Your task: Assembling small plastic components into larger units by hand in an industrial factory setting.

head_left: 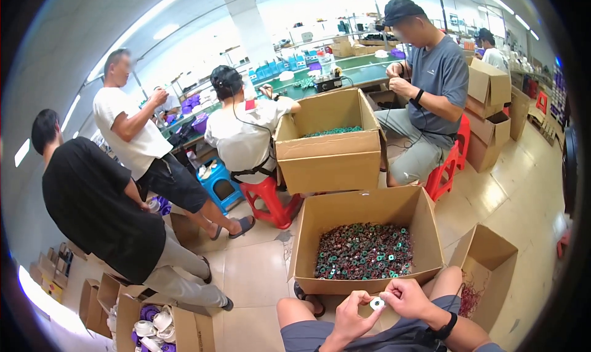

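Over my lap, my left hand (352,320) pinches a small white round part with a dark centre (377,303) between thumb and fingers. Close against its right side is my right hand (406,298), its thumb and fingertips pressed together at the part's edge; whether they grip the part or something finer is too small to make out. Just beyond both hands stands an open cardboard box (366,285) holding many small dark red and green wired parts (363,250).
At right, a narrower carton (486,253) contains red wires (471,299). Farther ahead stands another large box (329,164) with green parts. Co-workers sit on red stools (271,201) by a green bench (357,75); two people stand at left, above a box of white and purple pieces (161,321).
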`<state>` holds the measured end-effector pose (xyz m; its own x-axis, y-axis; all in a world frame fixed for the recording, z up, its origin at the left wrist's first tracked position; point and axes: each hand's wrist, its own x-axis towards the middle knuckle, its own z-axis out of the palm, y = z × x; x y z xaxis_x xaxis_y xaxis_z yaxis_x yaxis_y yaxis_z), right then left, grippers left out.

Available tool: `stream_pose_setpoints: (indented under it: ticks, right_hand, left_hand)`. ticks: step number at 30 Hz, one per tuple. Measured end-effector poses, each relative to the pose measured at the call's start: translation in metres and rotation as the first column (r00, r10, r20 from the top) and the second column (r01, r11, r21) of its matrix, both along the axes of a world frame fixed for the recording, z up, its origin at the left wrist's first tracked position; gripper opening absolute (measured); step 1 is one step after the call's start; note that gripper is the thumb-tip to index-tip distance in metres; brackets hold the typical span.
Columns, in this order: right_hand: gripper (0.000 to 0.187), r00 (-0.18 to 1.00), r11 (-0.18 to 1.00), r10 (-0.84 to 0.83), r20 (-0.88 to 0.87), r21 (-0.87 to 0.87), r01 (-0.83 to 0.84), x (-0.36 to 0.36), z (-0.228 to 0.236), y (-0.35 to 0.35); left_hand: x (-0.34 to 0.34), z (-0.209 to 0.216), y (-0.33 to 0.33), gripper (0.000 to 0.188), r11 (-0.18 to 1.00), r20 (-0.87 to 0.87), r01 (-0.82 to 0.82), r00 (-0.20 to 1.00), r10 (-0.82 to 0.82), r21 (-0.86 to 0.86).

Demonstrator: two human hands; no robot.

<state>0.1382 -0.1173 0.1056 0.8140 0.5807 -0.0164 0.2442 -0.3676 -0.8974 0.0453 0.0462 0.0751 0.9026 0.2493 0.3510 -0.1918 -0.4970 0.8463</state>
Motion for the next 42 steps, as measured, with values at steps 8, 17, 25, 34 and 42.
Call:
stream_pose_setpoints:
  ticks: [8, 17, 25, 34, 42]
  right_hand:
    - [0.019, 0.978, 0.999, -0.041, 0.203, -0.019, 0.046, 0.000, 0.004, 0.003]
    - [0.024, 0.976, 0.995, 0.075, 0.206, 0.050, -0.087, 0.005, -0.028, 0.018]
    - [0.024, 0.964, 0.995, -0.026, 0.263, 0.095, 0.001, 0.003, -0.015, 0.001]
    - [0.020, 0.950, 0.997, -0.068, 0.304, 0.048, 0.056, 0.002, -0.005, 0.001]
    - [0.021, 0.964, 0.994, -0.022, 0.265, 0.107, -0.006, 0.004, -0.009, 0.002]
  left_hand:
    - [0.009, -0.002, 0.002, 0.046, 0.999, -0.030, 0.029, 0.999, -0.031, -0.039]
    - [-0.009, 0.016, 0.005, 0.029, 0.984, -0.096, -0.032, 0.995, 0.015, -0.174]
    - [0.016, 0.021, -0.007, 0.038, 0.975, -0.100, 0.106, 0.987, -0.128, -0.197]
    - [0.015, 0.005, 0.001, 0.039, 0.962, -0.107, 0.093, 0.987, -0.124, -0.257]
    - [0.018, -0.005, 0.004, 0.040, 0.945, -0.094, 0.111, 0.985, -0.146, -0.309]
